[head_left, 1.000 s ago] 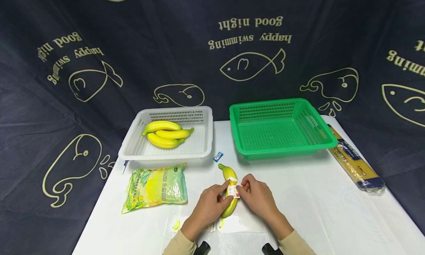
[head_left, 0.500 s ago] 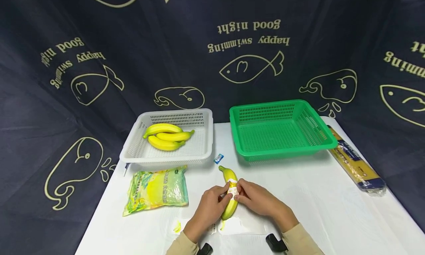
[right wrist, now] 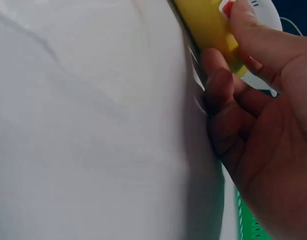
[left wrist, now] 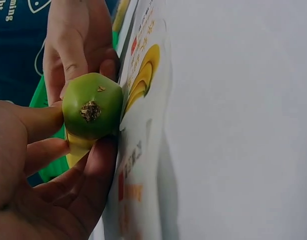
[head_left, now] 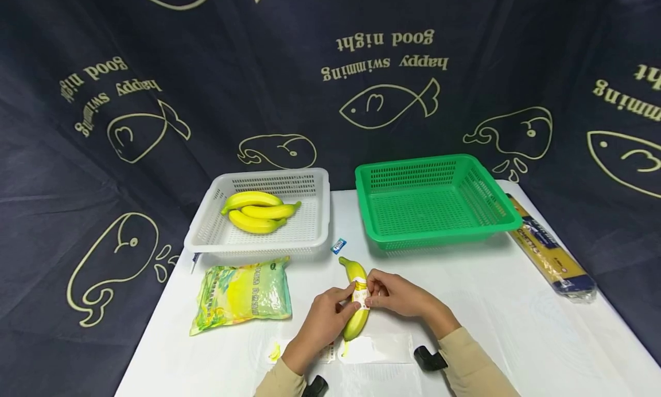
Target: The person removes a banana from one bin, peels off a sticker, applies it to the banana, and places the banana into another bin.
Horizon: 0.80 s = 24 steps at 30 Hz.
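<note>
A single yellow banana with a greenish tip lies lengthwise on the white table. A white printed label wraps its middle. From the left side, my left hand grips the banana, thumb and index finger at the label; the left wrist view shows its fingers around the green end. My right hand holds the banana's right side at the label. In the right wrist view its thumb presses a red-printed part of the label, with the other fingers curled along the yellow side.
Behind stand a white basket holding several bananas and a green basket. A yellow-green bag, a small blue packet and a long gold-and-blue package lie around. Thin label sheets lie near the front.
The label's loose right part has been brought down against the banana by my right hand, which has shifted its fingers along that side. My left hand keeps its grip.
</note>
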Tool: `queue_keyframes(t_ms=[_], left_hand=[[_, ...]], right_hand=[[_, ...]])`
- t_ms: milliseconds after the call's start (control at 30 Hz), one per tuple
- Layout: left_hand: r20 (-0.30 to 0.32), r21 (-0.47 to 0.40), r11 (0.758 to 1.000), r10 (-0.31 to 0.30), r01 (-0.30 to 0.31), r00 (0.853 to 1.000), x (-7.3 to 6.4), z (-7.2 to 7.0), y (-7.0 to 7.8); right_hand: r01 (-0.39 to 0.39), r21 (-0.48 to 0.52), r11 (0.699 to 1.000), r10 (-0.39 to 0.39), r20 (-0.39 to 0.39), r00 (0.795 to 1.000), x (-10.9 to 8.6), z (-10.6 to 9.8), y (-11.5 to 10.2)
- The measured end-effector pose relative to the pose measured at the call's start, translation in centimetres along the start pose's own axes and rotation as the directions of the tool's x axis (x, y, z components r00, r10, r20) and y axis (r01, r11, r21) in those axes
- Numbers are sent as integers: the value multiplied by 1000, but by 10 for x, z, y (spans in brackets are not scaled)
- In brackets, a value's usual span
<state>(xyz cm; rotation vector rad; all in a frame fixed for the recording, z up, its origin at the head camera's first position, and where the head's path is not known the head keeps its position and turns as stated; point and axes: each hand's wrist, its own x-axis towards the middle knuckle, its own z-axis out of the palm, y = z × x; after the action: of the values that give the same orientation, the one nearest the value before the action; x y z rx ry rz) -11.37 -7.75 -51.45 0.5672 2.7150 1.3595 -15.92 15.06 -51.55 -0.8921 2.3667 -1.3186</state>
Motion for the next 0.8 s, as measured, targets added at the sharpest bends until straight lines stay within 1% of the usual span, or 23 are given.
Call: queue_keyframes(t_ms=[167,333,500,667,800], left_hand=[[-13,-12,1000,2,-2,1000,0,0,0],[-18,-17,1000,6,-6,1000,-1,1,0],[-30,4,1000,18,-18,999,-2,1,-1],[-42,4,999,35,-35,999,-1,1,-2],[-45,-14,999,36,-36,998,-1,3,-5]], right_hand=[[-3,2,1000,3,-11,1000,-1,1,2],[1,14,1000,-1,8,1000,-1,1,5],[14,42,999,-14,-4,1000,-1,2,5],[-28,53,998,28,-9,1000,-2,4,4],[-39,32,999,39,-16,999,-4,5,3]])
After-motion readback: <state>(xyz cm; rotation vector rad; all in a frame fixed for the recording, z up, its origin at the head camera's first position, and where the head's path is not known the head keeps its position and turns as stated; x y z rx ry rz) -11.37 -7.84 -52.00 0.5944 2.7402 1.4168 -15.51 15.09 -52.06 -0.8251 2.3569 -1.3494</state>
